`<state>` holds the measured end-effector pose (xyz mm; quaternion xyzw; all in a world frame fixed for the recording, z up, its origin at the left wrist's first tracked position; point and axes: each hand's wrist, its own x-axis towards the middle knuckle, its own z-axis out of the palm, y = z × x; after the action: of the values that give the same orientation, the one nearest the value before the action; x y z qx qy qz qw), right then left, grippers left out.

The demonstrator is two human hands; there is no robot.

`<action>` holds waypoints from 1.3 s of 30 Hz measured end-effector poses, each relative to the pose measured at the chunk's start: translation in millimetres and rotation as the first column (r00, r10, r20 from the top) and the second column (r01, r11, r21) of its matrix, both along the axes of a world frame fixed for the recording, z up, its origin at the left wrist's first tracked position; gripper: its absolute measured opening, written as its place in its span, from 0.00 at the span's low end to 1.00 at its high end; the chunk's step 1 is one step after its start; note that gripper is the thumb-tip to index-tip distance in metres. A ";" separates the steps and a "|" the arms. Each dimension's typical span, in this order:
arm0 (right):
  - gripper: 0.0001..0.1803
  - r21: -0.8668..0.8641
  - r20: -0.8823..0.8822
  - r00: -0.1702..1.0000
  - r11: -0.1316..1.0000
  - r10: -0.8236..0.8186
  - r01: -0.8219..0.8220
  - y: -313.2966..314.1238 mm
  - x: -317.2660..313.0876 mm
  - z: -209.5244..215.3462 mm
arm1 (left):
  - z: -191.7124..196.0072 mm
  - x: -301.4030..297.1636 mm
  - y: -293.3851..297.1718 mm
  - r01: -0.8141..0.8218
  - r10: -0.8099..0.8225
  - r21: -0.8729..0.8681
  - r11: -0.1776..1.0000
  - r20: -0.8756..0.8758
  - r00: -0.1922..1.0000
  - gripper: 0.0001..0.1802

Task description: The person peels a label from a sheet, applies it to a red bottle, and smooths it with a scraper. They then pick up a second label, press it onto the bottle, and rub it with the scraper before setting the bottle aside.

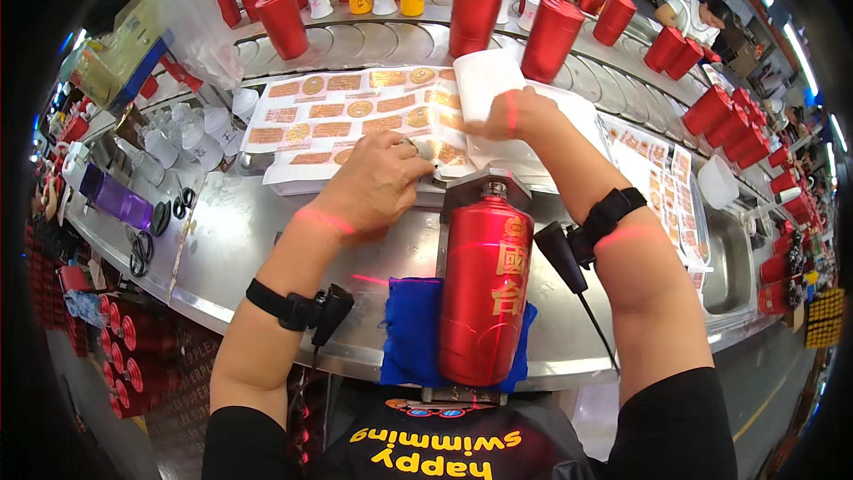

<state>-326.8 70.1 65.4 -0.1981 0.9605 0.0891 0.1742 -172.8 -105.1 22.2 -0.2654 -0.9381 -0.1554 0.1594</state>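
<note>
A sheet of gold and orange decals [311,111] lies on a white tray [306,185]. My left hand [378,182] is over its near right part, fingers drawn together; anything in the fingertips is hidden. My right hand [522,116] is closed on the lower edge of a folded white sheet [489,80], apparently paper, beside the decals. Close to me a red bottle [487,289] with gold lettering lies tilted on a blue cloth [410,329], its neck pointing away. The neck rests by a dark metal support [524,194]. Neither hand touches the bottle.
A conveyor [382,40] behind the tray carries red, white and yellow bottles. White bottles [204,142] and a purple flask [120,196] stand left. More decal sheets [662,178] and a metal basin [730,253] are right. Another person [702,18] sits at the far right.
</note>
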 end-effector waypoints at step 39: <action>0.11 -0.531 0.172 0.934 -0.769 0.314 0.356 250.2 35.6 40.7 | -35.1 133.8 71.0 -0.146 -0.178 0.748 0.647 0.335 0.925 0.41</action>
<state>-291.3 320.3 106.1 -0.2020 0.3380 -0.9184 0.0389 -39.0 -34.1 -12.8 -0.1467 -0.7950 -0.5845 0.0702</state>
